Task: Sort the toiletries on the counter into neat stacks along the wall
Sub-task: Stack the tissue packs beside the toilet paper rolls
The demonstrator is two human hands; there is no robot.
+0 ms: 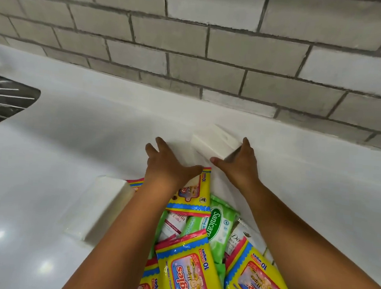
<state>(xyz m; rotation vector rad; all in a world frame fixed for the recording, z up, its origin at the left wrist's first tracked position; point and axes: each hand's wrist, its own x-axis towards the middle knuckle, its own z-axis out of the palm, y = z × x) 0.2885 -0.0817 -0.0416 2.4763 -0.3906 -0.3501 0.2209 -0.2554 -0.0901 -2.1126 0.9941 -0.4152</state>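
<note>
Gripping a white pack (215, 143) in the right hand (238, 164), long axis angled toward the wall (194, 41); left hand (167, 165) spread flat just beside it.

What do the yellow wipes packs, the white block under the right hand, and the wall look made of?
Yellow wipes packs: glossy printed plastic film, judging by its sheen and crimped ends. White block: matte and plain; possibly paper-wrapped soap or tissue, unclear. Wall: grey brick-shaped tiles, dull finish, dark grout lines.

White pack (215, 143) beside wipes pile (198, 248)
</note>
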